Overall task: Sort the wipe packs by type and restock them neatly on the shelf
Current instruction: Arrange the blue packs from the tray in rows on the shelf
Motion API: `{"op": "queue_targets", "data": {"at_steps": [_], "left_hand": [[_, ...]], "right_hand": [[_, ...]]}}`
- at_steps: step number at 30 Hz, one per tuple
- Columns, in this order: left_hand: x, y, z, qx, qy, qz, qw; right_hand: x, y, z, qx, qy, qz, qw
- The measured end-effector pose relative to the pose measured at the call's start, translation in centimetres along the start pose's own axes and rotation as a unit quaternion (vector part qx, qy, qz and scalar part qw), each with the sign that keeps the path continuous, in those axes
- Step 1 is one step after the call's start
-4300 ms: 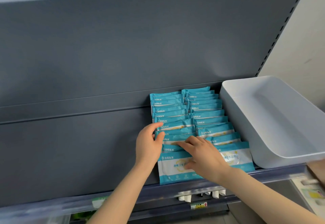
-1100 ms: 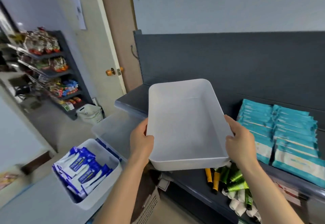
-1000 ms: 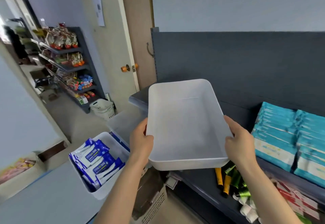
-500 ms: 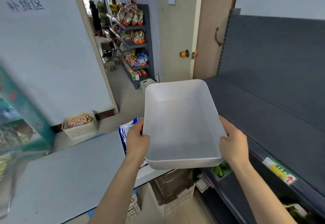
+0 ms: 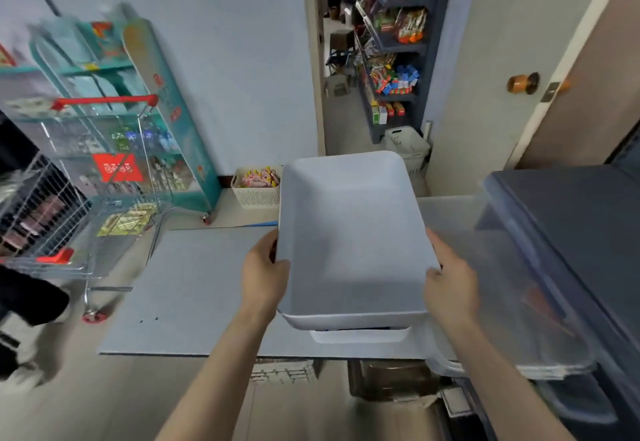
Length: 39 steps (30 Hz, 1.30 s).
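I hold an empty white plastic bin [image 5: 349, 232] in front of me with both hands. My left hand [image 5: 264, 272] grips its left rim, thumb inside. Its right rim is gripped by my right hand [image 5: 450, 283]. The bin hangs over a grey table [image 5: 194, 284]. Just under its near edge shows the rim of a second white bin [image 5: 360, 335], its contents hidden. The dark grey shelf [image 5: 571, 219] is at the right edge. No wipe packs are in view.
A clear plastic box [image 5: 502, 295] sits to the right of the bin by the shelf. A shopping cart [image 5: 79, 198] stands at the left, a small white basket [image 5: 256, 186] of snacks on the floor behind the table. Cardboard boxes [image 5: 388, 380] lie under the table.
I have turned left, away from the shelf with the teal packs, carrying the white bin. It now hangs over the grey table, covering the bin of blue packs.
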<state>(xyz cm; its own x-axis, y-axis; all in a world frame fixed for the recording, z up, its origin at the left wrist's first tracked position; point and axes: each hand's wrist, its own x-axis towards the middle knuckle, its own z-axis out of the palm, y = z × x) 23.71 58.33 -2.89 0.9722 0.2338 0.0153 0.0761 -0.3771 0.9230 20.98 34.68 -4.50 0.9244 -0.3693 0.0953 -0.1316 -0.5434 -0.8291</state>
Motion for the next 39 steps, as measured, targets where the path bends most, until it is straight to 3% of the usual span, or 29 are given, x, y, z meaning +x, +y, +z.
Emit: {"op": "queue_targets", "data": {"at_steps": [8,14,29,34,39], "left_hand": [[1.4,-3.7,-6.2,0.058,0.103,-0.029,0.993],[3.8,-7.2,-10.9,0.098,0.123,-0.032,0.987],[14.9,-19.6,-17.8,0.139,0.044,-0.050,0.988],[17.1,-23.9,-17.8,0.157,0.008,-0.067,0.985],[18.5,-27.3,-16.9,0.170,-0.018,-0.074,0.983]], "right_hand": [[0.7,-2.5,7.9,0.022,-0.104,-0.017,0.994],[0.5,-4.7,14.1,0.027,-0.142,-0.010,0.989],[0.4,-5.4,29.1,-0.034,-0.171,-0.017,0.985],[-0.2,-3.6,32.6,-0.059,-0.210,0.070,0.973],[-0.1,-2.1,34.7,-0.095,-0.220,0.093,0.966]]}}
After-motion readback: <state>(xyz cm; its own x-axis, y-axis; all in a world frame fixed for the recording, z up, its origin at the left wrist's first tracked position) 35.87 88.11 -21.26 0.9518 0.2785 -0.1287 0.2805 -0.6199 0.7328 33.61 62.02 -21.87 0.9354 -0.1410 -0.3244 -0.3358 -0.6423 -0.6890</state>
